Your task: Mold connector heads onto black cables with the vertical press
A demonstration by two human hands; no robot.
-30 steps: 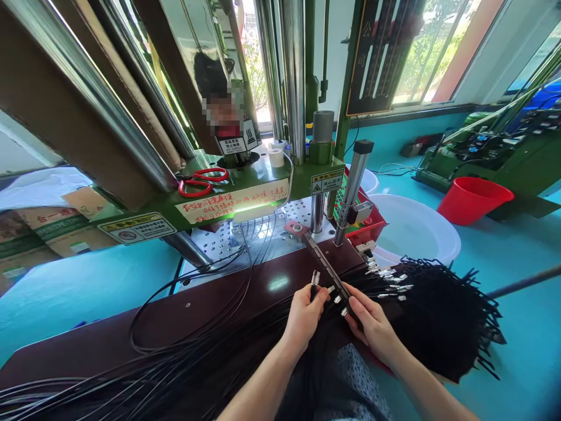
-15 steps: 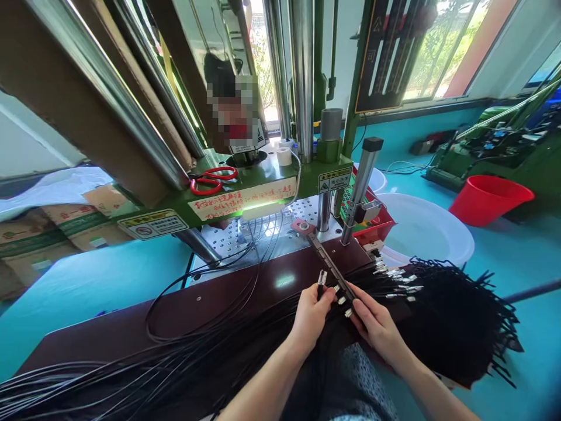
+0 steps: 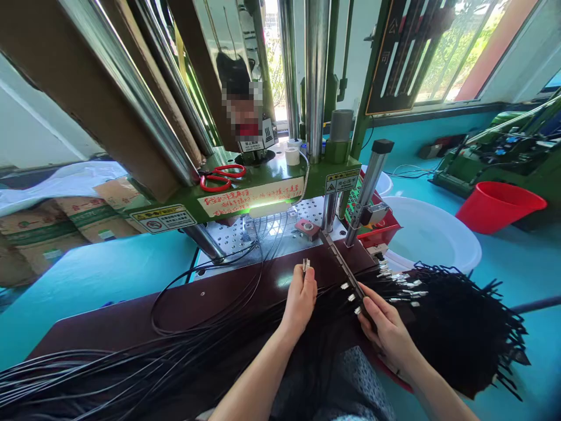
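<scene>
My left hand (image 3: 300, 297) is closed around a cable end, with its silvery metal connector (image 3: 306, 265) poking up above the fingers. To its right, my right hand (image 3: 385, 324) grips the near end of a long dark metal bar (image 3: 344, 269) with slots along it. Several small silvery connectors (image 3: 351, 297) stick out from the bar's left side near my fingers. The bar slants away, its far end close to a reddish block (image 3: 308, 228) on the press bed. Black cables (image 3: 245, 327) run under both hands; my left fingers hide most of the held cable.
A green press (image 3: 267, 175) stands ahead, red-handled scissors (image 3: 221, 177) on its ledge. At right lie a black cable bundle (image 3: 460, 327) and more connector ends (image 3: 405, 285). Beyond are a white tub (image 3: 438, 234), a red bucket (image 3: 499, 204) and a red bin (image 3: 383, 231).
My left hand has moved left, away from the bar, with the connector in its fingers. My right hand keeps its hold on the bar. The view has shifted slightly.
</scene>
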